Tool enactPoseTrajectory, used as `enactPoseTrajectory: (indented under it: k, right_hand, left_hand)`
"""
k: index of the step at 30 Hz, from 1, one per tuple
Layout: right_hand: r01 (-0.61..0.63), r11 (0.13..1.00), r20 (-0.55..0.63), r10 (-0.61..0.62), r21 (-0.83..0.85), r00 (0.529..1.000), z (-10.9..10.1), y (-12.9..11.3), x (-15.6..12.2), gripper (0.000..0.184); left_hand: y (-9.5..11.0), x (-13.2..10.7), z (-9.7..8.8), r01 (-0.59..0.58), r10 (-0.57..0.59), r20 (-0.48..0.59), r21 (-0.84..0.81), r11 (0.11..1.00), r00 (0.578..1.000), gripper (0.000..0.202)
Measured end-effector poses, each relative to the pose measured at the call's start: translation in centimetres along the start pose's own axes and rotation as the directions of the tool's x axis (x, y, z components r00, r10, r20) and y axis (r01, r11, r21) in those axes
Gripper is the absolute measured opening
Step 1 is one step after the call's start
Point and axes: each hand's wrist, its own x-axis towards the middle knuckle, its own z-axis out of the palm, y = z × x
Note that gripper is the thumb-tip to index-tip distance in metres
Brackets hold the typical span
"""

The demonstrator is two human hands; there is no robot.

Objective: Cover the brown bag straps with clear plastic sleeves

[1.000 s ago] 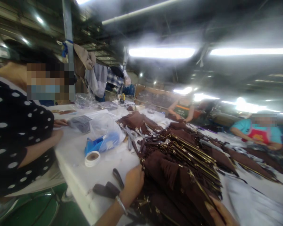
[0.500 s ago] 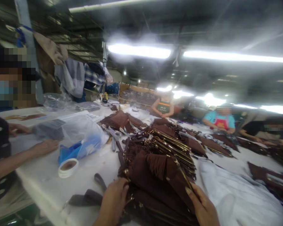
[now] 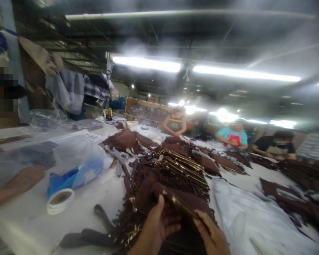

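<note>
A tall stack of dark brown fringed fabric pieces with gold metal trims [image 3: 172,170] lies on the white table [image 3: 90,209] in front of me. My left hand [image 3: 156,226] curls round the near edge of the top brown piece [image 3: 187,207], thumb up against it. My right hand [image 3: 211,235] grips the same piece from the right, fingers closed along its gold trim. Both hands are at the bottom centre of the view. Loose brown straps [image 3: 95,235] lie to the left of my left hand.
A roll of tape [image 3: 60,200] and a clear bag with blue contents [image 3: 77,170] sit at left. A neighbour's hand [image 3: 26,177] rests on the table there. Three other workers [image 3: 234,136] sit across, among more brown piles. White fabric [image 3: 255,219] covers the right.
The view has swung right and the neighbour has slid toward the left edge. My left hand moved from the pile's left side onto the top piece, close to my right hand.
</note>
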Motion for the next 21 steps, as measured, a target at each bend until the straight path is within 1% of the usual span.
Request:
enactPoseTrajectory:
  k: [1, 3, 5, 7, 9, 10, 12, 15, 18, 21]
  right_hand:
    - [0.061, 0.998, 0.018, -0.061, -0.003, 0.998, 0.0, -0.1, -0.3, 0.029]
    - [0.119, 0.993, 0.037, -0.118, -0.021, 0.992, 0.1, -0.4, -0.9, 0.027]
    - [0.125, 0.991, 0.029, -0.124, -0.048, 0.992, 0.2, -0.6, -1.4, 0.027]
    - [0.151, 0.987, 0.035, -0.149, -0.062, 0.988, 0.5, -0.7, -1.7, 0.027]
    - [0.189, 0.979, 0.069, -0.184, -0.074, 0.981, 0.7, -0.7, -2.0, 0.028]
    - [0.2, 0.976, 0.092, -0.192, -0.084, 0.977, 0.8, -0.7, -2.2, 0.029]
    - [0.212, 0.972, 0.143, -0.197, -0.104, 0.97, 0.8, -0.7, -2.4, 0.033]
    - [0.206, 0.969, 0.201, -0.177, -0.135, 0.963, 0.7, -0.9, -2.6, 0.039]
    - [0.206, 0.961, 0.231, -0.162, -0.182, 0.959, 0.7, -1.3, -2.8, 0.044]
    - [0.238, 0.942, 0.268, -0.172, -0.238, 0.948, 1.0, -1.9, -3.3, 0.05]
  left_hand:
    - [0.4, 0.0, 0.3, 0.034, -0.034, 0.004, -0.062, 0.998, 0.999, 0.064]
    - [1.2, -0.3, 0.5, 0.072, -0.07, 0.03, -0.085, 0.994, 0.997, 0.063]
    - [1.8, -0.7, 0.2, 0.086, -0.084, 0.065, -0.027, 0.996, 0.994, 0.06]
    - [2.0, -1.1, -0.4, 0.09, -0.097, 0.114, 0.065, 0.994, 0.989, 0.058]
    - [2.0, -1.4, -1.1, 0.095, -0.121, 0.146, 0.172, 0.98, 0.982, 0.062]
    - [2.1, -1.6, -1.3, 0.096, -0.129, 0.139, 0.226, 0.969, 0.982, 0.064]
    - [2.4, -2.1, -1.8, 0.083, -0.117, 0.08, 0.343, 0.936, 0.99, 0.064]
    - [3.2, -2.9, -2.3, 0.081, -0.076, -0.03, 0.471, 0.879, 0.997, 0.056]
    - [3.8, -3.6, -2.9, 0.113, -0.08, -0.085, 0.521, 0.846, 0.993, 0.046]
    - [3.8, -4.2, -3.3, 0.14, -0.08, -0.131, 0.552, 0.822, 0.988, 0.044]
